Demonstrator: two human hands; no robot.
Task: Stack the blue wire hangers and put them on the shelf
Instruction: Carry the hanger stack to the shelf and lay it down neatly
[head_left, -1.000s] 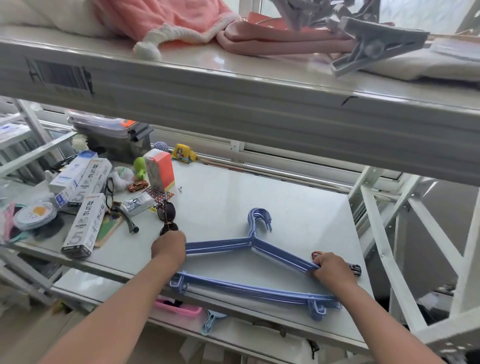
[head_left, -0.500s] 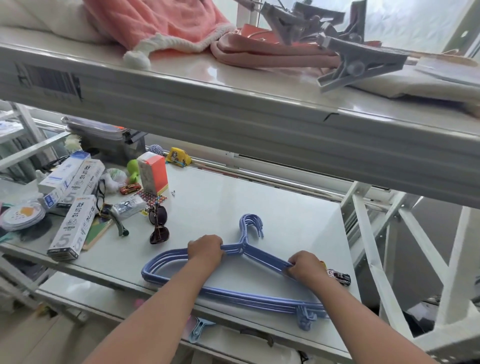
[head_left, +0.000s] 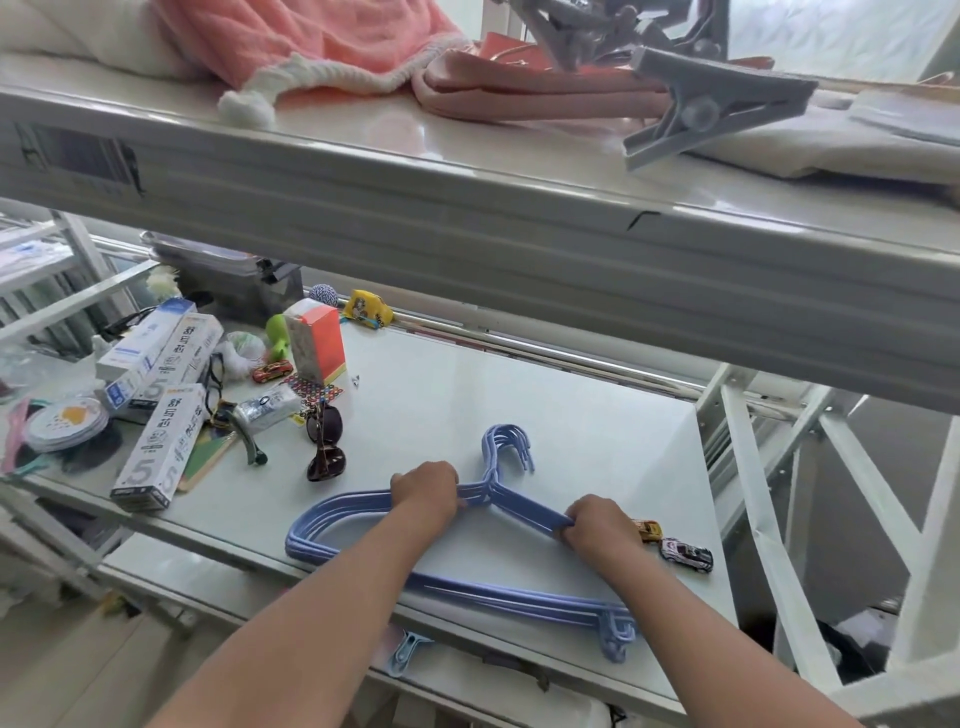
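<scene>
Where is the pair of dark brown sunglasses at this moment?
In the head view, the dark brown sunglasses lie on the white shelf, left of the blue wire hangers, just beyond the left hand.

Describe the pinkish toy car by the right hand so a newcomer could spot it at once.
Start at the pale middle shelf where both hands grip the blue wire hangers. Just beyond the right hand, toward the shelf's right edge, lie two toy cars. The pinkish toy car is the outer one; its neighbour, the yellow toy car, sits against the hand.

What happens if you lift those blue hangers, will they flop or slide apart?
The blue wire hangers look thin and probably light, likely springy rather than floppy. Their fanned-out hooks suggest the stack is loose, so some may slip apart unless the left hand and right hand squeeze them.
</scene>
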